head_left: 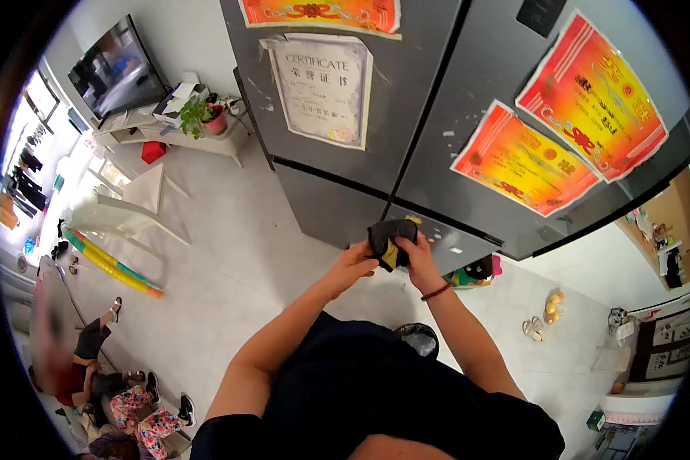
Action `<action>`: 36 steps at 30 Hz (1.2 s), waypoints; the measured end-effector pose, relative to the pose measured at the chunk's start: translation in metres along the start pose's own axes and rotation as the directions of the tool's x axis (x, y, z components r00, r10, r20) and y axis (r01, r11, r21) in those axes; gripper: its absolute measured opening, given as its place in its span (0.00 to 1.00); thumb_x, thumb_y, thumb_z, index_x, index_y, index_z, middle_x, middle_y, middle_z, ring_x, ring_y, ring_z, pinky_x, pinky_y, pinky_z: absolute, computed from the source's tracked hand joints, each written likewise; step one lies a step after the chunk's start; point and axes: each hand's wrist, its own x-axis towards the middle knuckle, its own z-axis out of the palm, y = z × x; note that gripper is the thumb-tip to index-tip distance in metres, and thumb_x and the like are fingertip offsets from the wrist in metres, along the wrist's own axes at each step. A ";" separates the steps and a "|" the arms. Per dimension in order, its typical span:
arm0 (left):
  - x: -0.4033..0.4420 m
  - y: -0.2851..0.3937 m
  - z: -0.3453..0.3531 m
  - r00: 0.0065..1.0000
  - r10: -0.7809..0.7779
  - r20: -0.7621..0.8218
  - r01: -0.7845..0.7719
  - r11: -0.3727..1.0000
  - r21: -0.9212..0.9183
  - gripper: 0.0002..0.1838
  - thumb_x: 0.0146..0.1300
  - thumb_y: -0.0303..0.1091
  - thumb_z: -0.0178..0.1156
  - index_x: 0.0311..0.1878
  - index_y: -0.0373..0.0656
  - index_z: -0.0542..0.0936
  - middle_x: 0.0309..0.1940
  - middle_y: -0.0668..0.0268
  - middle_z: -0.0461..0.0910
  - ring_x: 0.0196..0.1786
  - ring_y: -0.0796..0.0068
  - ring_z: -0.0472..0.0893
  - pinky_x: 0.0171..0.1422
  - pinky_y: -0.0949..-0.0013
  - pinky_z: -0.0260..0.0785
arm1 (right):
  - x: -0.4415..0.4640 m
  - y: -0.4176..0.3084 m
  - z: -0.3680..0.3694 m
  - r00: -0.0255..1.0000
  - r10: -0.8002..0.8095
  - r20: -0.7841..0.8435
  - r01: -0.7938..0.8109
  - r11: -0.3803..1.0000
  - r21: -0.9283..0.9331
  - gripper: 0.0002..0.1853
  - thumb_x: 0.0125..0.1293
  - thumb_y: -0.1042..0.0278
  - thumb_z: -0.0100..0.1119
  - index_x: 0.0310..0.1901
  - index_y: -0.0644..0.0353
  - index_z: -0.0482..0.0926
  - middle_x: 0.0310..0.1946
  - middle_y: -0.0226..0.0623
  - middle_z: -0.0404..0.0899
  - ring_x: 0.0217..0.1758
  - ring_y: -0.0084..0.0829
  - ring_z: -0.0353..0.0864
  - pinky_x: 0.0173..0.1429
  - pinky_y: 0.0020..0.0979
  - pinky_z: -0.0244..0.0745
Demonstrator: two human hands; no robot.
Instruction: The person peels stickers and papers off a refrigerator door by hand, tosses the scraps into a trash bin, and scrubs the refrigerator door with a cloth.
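Observation:
In front of the lower doors of a grey refrigerator [326,203], both my hands are around a small, soft-looking dark grey item with a yellow patch [391,234]; its exact kind I cannot make out. My left hand [351,264] grips its left and lower edge, fingers bent. On the other side my right hand [417,254] pinches it, the thumb lying across its front. A dark red beaded bracelet [435,292] circles my right wrist.
Certificates [323,92] are stuck on the refrigerator. A bin with a liner [418,339] stands close by my body. To the left are a white chair [123,215] and a TV stand [184,138]; people [92,368] sit at lower left. Sandals [533,330] lie on the right.

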 end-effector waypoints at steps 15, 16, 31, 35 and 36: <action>0.028 0.018 -0.166 0.995 0.017 -0.102 -0.029 0.993 -0.112 0.39 0.68 0.46 0.58 0.78 0.56 0.52 0.70 0.56 0.64 0.61 0.66 0.73 0.62 0.59 0.68 | 0.166 0.000 0.064 0.428 -0.894 0.128 0.190 -0.050 -0.980 0.27 0.62 0.65 0.63 0.58 0.75 0.69 0.59 0.60 0.69 0.63 0.58 0.66 0.70 0.51 0.57; 0.031 0.021 -0.177 0.995 0.005 -0.102 -0.014 0.996 -0.084 0.40 0.67 0.46 0.58 0.78 0.56 0.50 0.70 0.56 0.64 0.61 0.65 0.73 0.63 0.59 0.67 | 0.172 0.012 0.060 0.395 -0.911 0.117 0.154 -0.059 -0.986 0.28 0.63 0.65 0.62 0.58 0.77 0.68 0.58 0.61 0.68 0.63 0.59 0.66 0.70 0.51 0.57; 0.058 0.024 -0.189 0.954 -0.272 0.129 0.282 0.958 -0.059 0.50 0.66 0.59 0.54 0.78 0.62 0.31 0.77 0.53 0.46 0.75 0.46 0.56 0.74 0.34 0.45 | 0.177 0.097 0.054 0.617 -0.785 -0.055 0.080 0.132 -0.988 0.34 0.74 0.50 0.49 0.65 0.75 0.56 0.56 0.56 0.62 0.54 0.51 0.71 0.44 0.47 0.73; 0.088 0.011 -0.190 0.950 -0.283 0.130 0.306 0.926 -0.222 0.49 0.66 0.63 0.51 0.78 0.64 0.30 0.79 0.53 0.37 0.77 0.44 0.48 0.75 0.33 0.42 | 0.200 0.111 0.060 0.743 -0.665 -0.075 0.035 0.151 -0.988 0.36 0.74 0.46 0.47 0.67 0.72 0.55 0.59 0.56 0.63 0.60 0.53 0.68 0.54 0.51 0.70; 0.096 0.007 -0.188 0.941 -0.305 0.149 0.336 0.901 -0.275 0.49 0.66 0.63 0.51 0.78 0.65 0.30 0.79 0.53 0.35 0.78 0.44 0.46 0.75 0.33 0.42 | 0.196 0.122 0.061 0.738 -0.674 0.033 0.068 0.025 -0.997 0.37 0.73 0.45 0.47 0.68 0.72 0.54 0.60 0.56 0.63 0.62 0.53 0.67 0.55 0.51 0.70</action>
